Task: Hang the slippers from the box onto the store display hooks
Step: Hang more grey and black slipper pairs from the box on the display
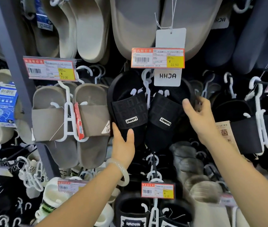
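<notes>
A pair of black slippers hangs on a white plastic hanger (147, 86) in the middle of the display, under a 22.90 price tag (158, 57). My left hand (123, 145) grips the toe end of the left black slipper (128, 110), thumb on its front. My right hand (199, 115) holds the heel edge of the right black slipper (162, 118), fingers curled behind it. The hanger's hook sits behind the price tag, so I cannot see whether it is on the display hook.
Taupe slippers (71, 115) hang close on the left beside a grey upright post (20, 66). Large beige slippers (135, 25) hang above, black ones (244, 122) on the right, more pairs and a price tag (158, 190) below. The wall is densely packed.
</notes>
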The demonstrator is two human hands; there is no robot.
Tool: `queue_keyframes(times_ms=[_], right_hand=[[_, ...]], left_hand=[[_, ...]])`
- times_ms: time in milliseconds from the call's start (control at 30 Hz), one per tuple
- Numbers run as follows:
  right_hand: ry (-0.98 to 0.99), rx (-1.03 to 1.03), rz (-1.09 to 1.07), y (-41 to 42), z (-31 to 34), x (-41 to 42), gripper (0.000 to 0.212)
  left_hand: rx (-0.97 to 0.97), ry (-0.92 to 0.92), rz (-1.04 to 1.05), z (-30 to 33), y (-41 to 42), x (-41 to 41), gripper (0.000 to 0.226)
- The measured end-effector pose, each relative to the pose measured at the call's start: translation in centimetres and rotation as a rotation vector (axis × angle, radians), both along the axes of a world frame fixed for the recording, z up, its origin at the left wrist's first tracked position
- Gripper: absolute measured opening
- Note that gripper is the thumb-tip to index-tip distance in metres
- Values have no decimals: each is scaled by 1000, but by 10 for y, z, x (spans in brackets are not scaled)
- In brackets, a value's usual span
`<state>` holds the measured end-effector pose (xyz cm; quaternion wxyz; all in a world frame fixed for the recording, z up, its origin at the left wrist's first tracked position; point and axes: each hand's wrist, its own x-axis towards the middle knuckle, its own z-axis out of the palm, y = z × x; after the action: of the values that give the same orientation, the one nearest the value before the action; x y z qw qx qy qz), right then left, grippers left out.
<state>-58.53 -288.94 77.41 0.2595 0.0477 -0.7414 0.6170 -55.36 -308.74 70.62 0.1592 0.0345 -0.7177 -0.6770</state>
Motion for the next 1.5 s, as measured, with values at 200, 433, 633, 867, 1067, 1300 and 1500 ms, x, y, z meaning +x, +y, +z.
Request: queue_keyframes(times_ms=[200, 433, 633, 867, 1067, 1300, 1500], right_hand=[[4, 58, 48, -10, -29, 12, 85], [3, 92, 40, -13, -30, 10, 69], [39, 75, -41, -20, -31, 14, 70], [50, 112, -81, -29, -33, 28, 81], [70, 173, -111, -33, -30, 43, 82], [59, 177, -130, -37, -23, 58, 85], [136, 287, -125, -52, -37, 85, 82]], left_hand=[[-26, -61, 13, 4, -5, -18, 58], [-99, -114, -3, 0, -18, -35, 48], [8, -126, -99, 6, -18, -25, 67], [-70, -220, -122, -5, -23, -30, 107], [-103, -195, -178, 4, -15, -13, 73], [-163, -147, -192, 14, -12, 6, 83], [-251, -28, -225, 12, -18, 38, 77]])
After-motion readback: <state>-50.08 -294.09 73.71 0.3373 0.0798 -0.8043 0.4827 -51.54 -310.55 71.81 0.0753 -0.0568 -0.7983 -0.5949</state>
